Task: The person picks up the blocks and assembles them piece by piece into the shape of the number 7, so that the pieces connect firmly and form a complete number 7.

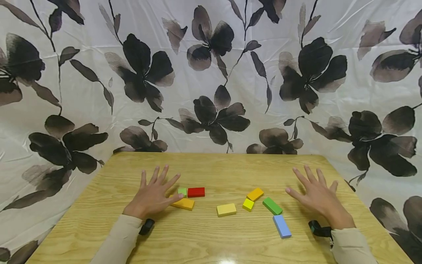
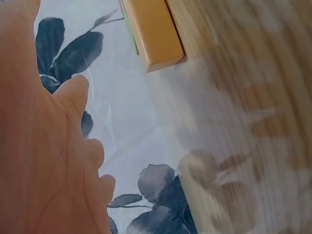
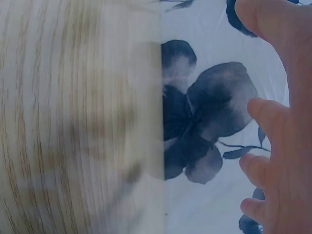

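Note:
My left hand [image 1: 153, 196] is spread over the left part of the table, its thumb overlapping an orange block [image 1: 186, 204] in the head view. Just past that thumb are a light green block [image 1: 182, 191], partly hidden, and a red block [image 1: 196, 192]. In the left wrist view the orange block [image 2: 156, 34] lies beyond the thumb. My right hand [image 1: 318, 198] is spread over the right side, holding nothing. Nearest to it lie a green block [image 1: 272, 206] and a blue block [image 1: 282, 226]. A second orange block [image 1: 255, 194] touches a yellow cube [image 1: 248, 204].
A pale yellow block [image 1: 226, 209] lies mid-table between the two groups. The wooden table [image 1: 211, 242] ends at a floral cloth [image 1: 224, 80] hanging behind and at the sides. A small black camera [image 1: 147, 226] is worn on the left wrist, another [image 1: 319, 229] on the right.

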`<state>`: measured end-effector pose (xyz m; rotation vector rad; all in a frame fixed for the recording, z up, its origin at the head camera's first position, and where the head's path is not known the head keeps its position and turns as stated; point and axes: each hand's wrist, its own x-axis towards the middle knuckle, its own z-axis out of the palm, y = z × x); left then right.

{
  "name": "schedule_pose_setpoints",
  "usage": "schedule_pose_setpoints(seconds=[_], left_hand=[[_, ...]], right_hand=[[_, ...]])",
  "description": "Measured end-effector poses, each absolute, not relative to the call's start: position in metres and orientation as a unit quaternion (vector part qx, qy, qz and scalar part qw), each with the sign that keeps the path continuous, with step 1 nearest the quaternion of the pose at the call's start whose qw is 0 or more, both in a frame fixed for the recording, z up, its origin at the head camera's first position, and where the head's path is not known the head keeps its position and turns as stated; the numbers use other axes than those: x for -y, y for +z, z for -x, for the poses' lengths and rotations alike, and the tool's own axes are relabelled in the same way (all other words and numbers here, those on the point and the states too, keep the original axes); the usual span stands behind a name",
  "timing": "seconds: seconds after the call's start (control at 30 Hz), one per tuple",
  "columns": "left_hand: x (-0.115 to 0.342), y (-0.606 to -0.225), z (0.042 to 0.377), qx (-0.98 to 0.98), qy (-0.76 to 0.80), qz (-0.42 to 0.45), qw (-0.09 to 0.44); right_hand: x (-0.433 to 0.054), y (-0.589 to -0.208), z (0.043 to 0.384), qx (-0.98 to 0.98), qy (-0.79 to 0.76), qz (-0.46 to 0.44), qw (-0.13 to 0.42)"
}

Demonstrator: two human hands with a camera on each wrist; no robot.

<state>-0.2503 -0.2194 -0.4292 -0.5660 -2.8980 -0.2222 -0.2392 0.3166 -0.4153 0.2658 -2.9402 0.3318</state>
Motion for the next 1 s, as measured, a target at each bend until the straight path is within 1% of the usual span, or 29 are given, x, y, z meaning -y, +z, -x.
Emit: schedule_pose_setpoints(seconds=[0.43,0.7,1.0], left_hand=[[0.211,-0.431,0.249,0.972,-0.071,0.203,0.098],[0.206,-0.436,0.249,0.967,-0.065,0.216,0.121],[0.2,-0.437,0.251,0.963,-0.063,0.227,0.13]], right_hand=[[-0.308,-0.418,0.239,0.984,0.107,-0.104,0.095],[-0.303,-0.42,0.239,0.983,0.108,-0.118,0.093],[-0.295,-0.425,0.24,0.98,0.119,-0.13,0.09]])
